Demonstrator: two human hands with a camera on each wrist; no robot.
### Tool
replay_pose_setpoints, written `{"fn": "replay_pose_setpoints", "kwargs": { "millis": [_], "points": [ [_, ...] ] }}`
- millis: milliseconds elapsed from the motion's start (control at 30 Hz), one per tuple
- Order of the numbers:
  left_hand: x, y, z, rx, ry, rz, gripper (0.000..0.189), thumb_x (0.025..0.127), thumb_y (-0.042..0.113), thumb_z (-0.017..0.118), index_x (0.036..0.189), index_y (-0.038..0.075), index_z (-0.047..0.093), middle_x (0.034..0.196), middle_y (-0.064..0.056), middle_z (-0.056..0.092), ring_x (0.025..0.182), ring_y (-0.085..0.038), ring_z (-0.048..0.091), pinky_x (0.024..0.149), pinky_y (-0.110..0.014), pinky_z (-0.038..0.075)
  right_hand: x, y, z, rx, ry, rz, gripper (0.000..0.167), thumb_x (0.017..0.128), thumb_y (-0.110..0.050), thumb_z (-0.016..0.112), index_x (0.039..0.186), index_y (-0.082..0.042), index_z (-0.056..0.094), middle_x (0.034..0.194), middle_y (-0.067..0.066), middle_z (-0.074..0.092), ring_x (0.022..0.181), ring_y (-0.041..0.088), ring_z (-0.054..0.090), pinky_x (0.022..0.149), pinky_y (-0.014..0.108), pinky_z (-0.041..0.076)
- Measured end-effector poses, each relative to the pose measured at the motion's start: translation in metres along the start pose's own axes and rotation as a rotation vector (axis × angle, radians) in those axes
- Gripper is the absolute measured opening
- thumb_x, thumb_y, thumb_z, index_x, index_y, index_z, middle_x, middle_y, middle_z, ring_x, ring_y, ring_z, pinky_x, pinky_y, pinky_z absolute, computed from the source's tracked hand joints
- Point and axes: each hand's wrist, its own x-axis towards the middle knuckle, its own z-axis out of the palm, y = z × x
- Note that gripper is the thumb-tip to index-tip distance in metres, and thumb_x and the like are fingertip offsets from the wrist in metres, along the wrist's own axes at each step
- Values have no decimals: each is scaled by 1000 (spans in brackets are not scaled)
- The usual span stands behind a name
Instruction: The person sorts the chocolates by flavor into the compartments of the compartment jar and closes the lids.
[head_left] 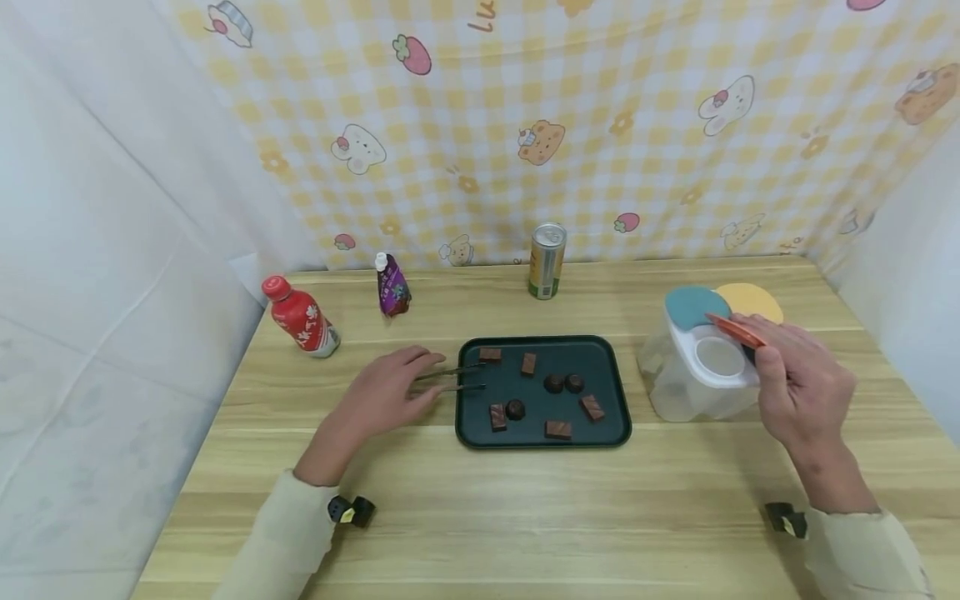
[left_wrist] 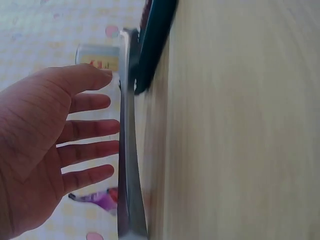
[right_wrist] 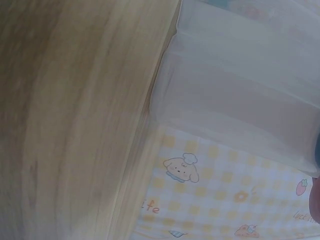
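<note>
My left hand [head_left: 386,392] reaches over a pair of metal tongs [head_left: 463,387], whose tips lie over the left rim of a dark green tray [head_left: 517,439]. In the left wrist view the fingers are spread and nearly straight beside the tongs. Several chocolates [head_left: 558,430], some rectangular and some round, are scattered on the tray. My right hand [head_left: 806,383] pinches an orange lid [head_left: 738,330], tilted up from a clear storage container [head_left: 686,392]. Below that lid shows a round opening in the white top. A teal lid [head_left: 696,307] and a yellow lid [head_left: 750,300] cover other sections.
A red bottle [head_left: 303,319] stands at the back left, with a purple pouch [head_left: 393,287] to its right. Behind the tray is a drink can [head_left: 547,262]. A checked curtain [head_left: 465,133] hangs along the table's back edge.
</note>
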Motion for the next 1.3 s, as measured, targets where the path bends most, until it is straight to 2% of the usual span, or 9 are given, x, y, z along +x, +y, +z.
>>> {"fn": "replay_pose_setpoints", "kwargs": {
  "millis": [167, 333, 600, 867, 1100, 1300],
  "points": [
    [-6, -9, -1, -2, -28, -28, 49, 95, 38, 74, 135, 10, 68, 128, -11, 66, 113, -32, 65, 97, -52, 50, 2, -7, -1, -13, -11, 5, 59, 106, -45, 55, 100, 8, 78, 95, 31, 71, 110, -2, 64, 98, 18, 45],
    [-7, -14, 1, -26, -58, -35, 42, 94, 35, 77, 127, 11, 73, 121, -8, 67, 106, -27, 65, 93, -49, 52, 2, -6, -1, 4, -12, 8, 56, 105, -44, 56, 101, 7, 79, 97, 29, 72, 110, 1, 66, 98, 20, 46],
    [-9, -18, 2, -60, -92, -41, 35, 95, 28, 77, 124, 10, 75, 119, -7, 67, 104, -26, 65, 92, -49, 52, -2, 4, -2, -6, -22, 5, 55, 105, -45, 55, 103, 5, 80, 100, 24, 74, 110, 6, 68, 99, 22, 46],
    [-8, -18, 2, -68, -94, -51, 34, 96, 28, 77, 123, 8, 75, 117, -6, 68, 104, -25, 65, 92, -47, 53, 1, -4, -2, -11, -16, 11, 59, 106, -45, 55, 100, 8, 79, 98, 28, 72, 111, 3, 66, 99, 22, 46],
    [-2, -16, -5, -125, -78, -96, 32, 100, 27, 72, 126, 8, 72, 112, -5, 72, 99, -22, 68, 88, -47, 55, 1, -6, -3, -27, -9, 35, 58, 106, -42, 55, 97, 12, 77, 94, 33, 70, 109, -6, 63, 98, 18, 45],
    [10, -17, -12, -69, -72, -79, 35, 101, 28, 71, 130, 9, 71, 108, -4, 71, 88, -18, 64, 81, -45, 56, 1, -5, -1, -1, 9, 38, 54, 105, -38, 58, 97, 11, 78, 94, 32, 71, 108, -4, 65, 97, 19, 46]
  ]
}}
